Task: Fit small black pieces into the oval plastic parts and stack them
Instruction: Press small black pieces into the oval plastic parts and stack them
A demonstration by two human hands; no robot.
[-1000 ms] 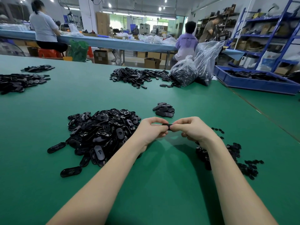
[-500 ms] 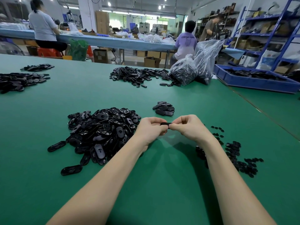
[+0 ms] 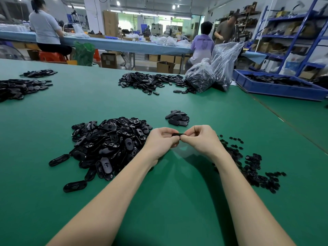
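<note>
I had both hands raised just above the green bench (image 3: 177, 201), meeting over its middle, with one oval plastic part (image 3: 177, 134) pinched edge-on between them: the left hand (image 3: 162, 140) curled its fingers round the part's left end, and the right hand (image 3: 198, 139) curled round its right end, thumbs towards me. Whether a small black piece already sat inside it I could not tell, since the fingers hid most of it. I judged the part light, thin and stiff, glossy enough to slip, so taking it by the two narrow ends and pressing at the middle seemed the sound way; the insert looked tiny and easy to drop, best nipped at fingertip. Counting was only partly possible. One part was in hand. To my left lay one big heap of oval parts (image 3: 110, 144), far too many to count, with a few strays at its near edge. To my right was one loose scatter of small black pieces (image 3: 255, 167), likewise uncountable. Just beyond the hands sat one low stack of finished parts (image 3: 178, 118), perhaps half a dozen, though I could not separate them surely. Farther off I saw more heaps, two clear bags (image 3: 213, 71), one blue tray (image 3: 276, 87) and three other people working.
</note>
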